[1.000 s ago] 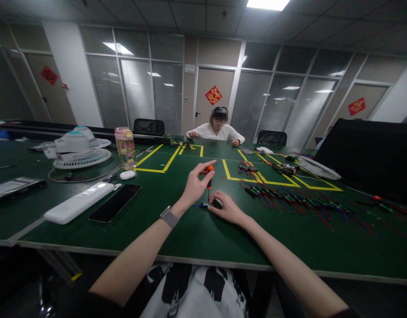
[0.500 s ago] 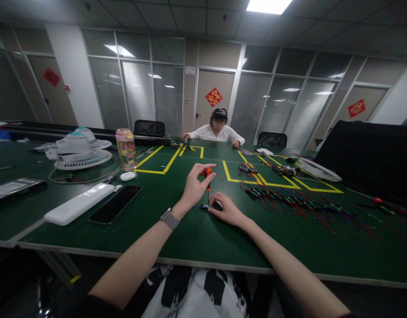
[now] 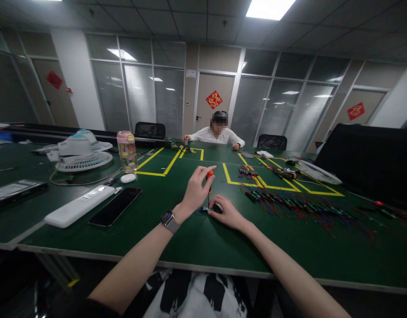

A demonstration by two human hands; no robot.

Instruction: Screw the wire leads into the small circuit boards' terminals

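Observation:
My left hand (image 3: 197, 187) is closed around the orange handle of a screwdriver (image 3: 210, 175), partly hidden by my fingers. The screwdriver stands nearly upright, its thin shaft running down to a small circuit board (image 3: 205, 209) on the green table. My right hand (image 3: 227, 212) rests on the tabletop with thumb and fingers pinching the right end of that board. Just behind the right fingertips shows a dark rounded shape that I cannot make out. Blue wire seems to come off the board's left side.
Right of my hands lie several wired circuit boards (image 3: 299, 203). At left are a black phone (image 3: 116, 206), a long white device (image 3: 80, 205), a white earbud case (image 3: 128, 178), a bottle (image 3: 127, 152) and a fan (image 3: 79, 154). Across the table (image 3: 176, 243) sits a person (image 3: 219, 134).
My left hand and wrist have turned a little about the screwdriver, bringing the watch face into view. My right hand stays at the board. The view has tilted slightly upward.

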